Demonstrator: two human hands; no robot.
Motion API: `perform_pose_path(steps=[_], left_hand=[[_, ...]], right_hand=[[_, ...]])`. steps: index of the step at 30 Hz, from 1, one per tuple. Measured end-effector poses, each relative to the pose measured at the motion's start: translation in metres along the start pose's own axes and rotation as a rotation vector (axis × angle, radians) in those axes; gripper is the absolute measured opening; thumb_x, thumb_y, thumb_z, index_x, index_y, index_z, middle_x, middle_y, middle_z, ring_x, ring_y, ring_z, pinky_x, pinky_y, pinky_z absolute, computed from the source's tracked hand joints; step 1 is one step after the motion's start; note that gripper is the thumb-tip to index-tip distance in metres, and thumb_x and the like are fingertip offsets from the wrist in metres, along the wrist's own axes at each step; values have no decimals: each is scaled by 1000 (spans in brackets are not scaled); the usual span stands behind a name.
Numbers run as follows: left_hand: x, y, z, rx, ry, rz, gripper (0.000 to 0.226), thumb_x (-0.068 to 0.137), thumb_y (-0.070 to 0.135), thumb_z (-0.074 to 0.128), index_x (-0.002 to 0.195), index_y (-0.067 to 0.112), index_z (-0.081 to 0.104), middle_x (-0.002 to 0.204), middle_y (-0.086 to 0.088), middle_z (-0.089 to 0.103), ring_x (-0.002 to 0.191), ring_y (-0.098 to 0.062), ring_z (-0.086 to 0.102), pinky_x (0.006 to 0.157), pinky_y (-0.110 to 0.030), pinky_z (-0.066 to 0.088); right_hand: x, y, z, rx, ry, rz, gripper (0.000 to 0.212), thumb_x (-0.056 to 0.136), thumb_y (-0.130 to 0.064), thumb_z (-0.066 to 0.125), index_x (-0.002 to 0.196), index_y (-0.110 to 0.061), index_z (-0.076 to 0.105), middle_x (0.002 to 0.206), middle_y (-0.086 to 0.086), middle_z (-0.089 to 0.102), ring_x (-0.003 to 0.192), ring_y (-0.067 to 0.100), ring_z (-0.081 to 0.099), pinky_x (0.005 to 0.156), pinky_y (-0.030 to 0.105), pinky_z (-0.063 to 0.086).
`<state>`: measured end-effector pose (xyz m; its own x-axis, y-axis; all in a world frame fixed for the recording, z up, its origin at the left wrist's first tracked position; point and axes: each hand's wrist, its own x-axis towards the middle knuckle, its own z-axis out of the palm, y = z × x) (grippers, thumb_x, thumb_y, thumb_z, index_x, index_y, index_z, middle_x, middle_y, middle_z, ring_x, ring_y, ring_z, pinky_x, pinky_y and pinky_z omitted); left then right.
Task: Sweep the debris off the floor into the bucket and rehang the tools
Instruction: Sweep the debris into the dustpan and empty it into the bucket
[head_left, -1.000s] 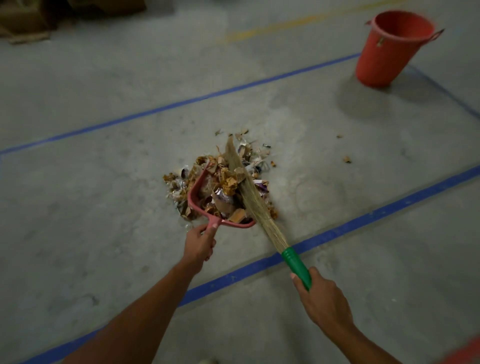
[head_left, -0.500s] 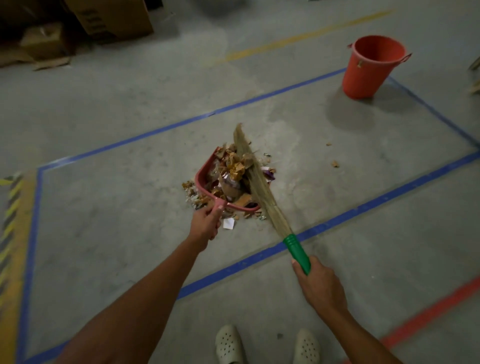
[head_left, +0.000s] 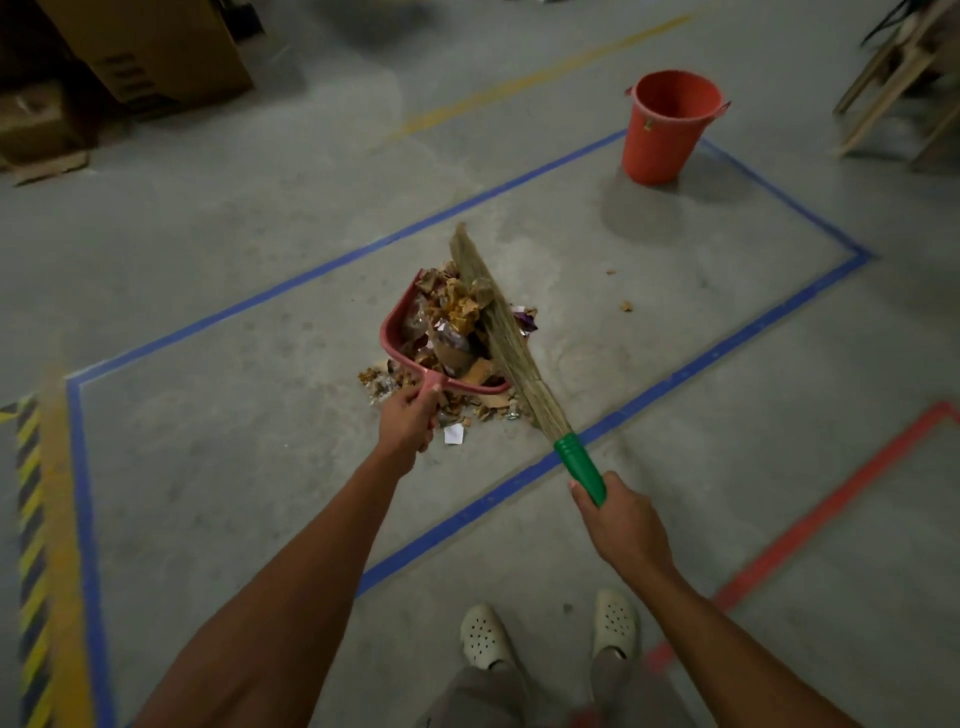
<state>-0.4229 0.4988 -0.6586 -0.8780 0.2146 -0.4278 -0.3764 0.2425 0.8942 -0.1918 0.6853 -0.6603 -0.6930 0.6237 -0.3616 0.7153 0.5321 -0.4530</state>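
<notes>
My left hand (head_left: 408, 423) grips the handle of a red dustpan (head_left: 397, 345) that is lifted and heaped with debris (head_left: 452, 322) of paper, wrappers and cardboard. My right hand (head_left: 626, 525) holds the green handle of a straw broom (head_left: 498, 322), whose bristles lie across the right side of the loaded pan. Some loose scraps (head_left: 470, 413) and a white paper bit (head_left: 453, 434) remain on the floor under the pan. The orange bucket (head_left: 667, 130) stands upright and open at the far right, well beyond the pan.
Blue tape (head_left: 727, 345) marks a rectangle on the concrete floor; red tape (head_left: 810, 514) runs at the right, yellow-black striping (head_left: 31, 519) at the left. Cardboard boxes (head_left: 156, 47) sit far left, wooden frames (head_left: 904, 73) far right. Two small crumbs (head_left: 626, 306) lie near the pile. My shoes (head_left: 483, 636) are below.
The dustpan has lifted off the floor with its load, the broom held against it. The view pulled back, showing my feet and more floor.
</notes>
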Motion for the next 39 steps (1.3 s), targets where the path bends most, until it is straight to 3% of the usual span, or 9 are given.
perform_pose_path(steps=[9, 13, 19, 29, 35, 39], left_hand=[[-14, 22, 8, 31, -16, 28, 35, 92, 40, 66, 76, 9, 65, 52, -2, 46, 41, -15, 40, 41, -26, 33], [-17, 28, 19, 18, -56, 42, 33, 94, 37, 65, 86, 5, 66, 53, 0, 45, 37, -8, 37, 36, -21, 31], [-5, 41, 49, 32, -107, 61, 33, 94, 37, 64, 86, 5, 66, 58, -4, 46, 41, -12, 36, 37, -21, 30], [36, 89, 164, 41, -121, 72, 34, 93, 40, 65, 79, 9, 63, 53, -1, 50, 42, -13, 39, 38, -23, 33], [69, 138, 255, 56, -124, 87, 39, 95, 39, 62, 99, 2, 68, 60, -4, 50, 42, -11, 40, 37, -22, 33], [90, 170, 312, 61, -115, 102, 43, 93, 44, 64, 95, 2, 68, 60, -4, 51, 42, -11, 42, 38, -25, 34]], right_hand=[[-14, -2, -32, -32, 52, 49, 47, 92, -65, 48, 95, -18, 54, 81, 9, 63, 75, 31, 64, 63, 34, 50], [-12, 4, -40, -37, 81, 76, 46, 90, -66, 49, 88, -20, 49, 80, 10, 62, 73, 30, 63, 62, 34, 51], [-2, 19, -57, -8, 107, 93, 44, 91, -65, 48, 86, -21, 48, 75, 7, 61, 67, 27, 61, 59, 33, 51], [89, 69, -129, 31, 119, 108, 42, 93, -62, 51, 85, -20, 50, 69, 0, 55, 59, 16, 55, 52, 27, 38], [167, 107, -188, 98, 169, 99, 43, 91, -62, 53, 85, -19, 54, 71, 2, 60, 62, 21, 58, 58, 32, 50], [213, 127, -234, 87, 180, 96, 42, 91, -65, 51, 88, -23, 54, 74, 3, 61, 66, 24, 60, 60, 33, 51]])
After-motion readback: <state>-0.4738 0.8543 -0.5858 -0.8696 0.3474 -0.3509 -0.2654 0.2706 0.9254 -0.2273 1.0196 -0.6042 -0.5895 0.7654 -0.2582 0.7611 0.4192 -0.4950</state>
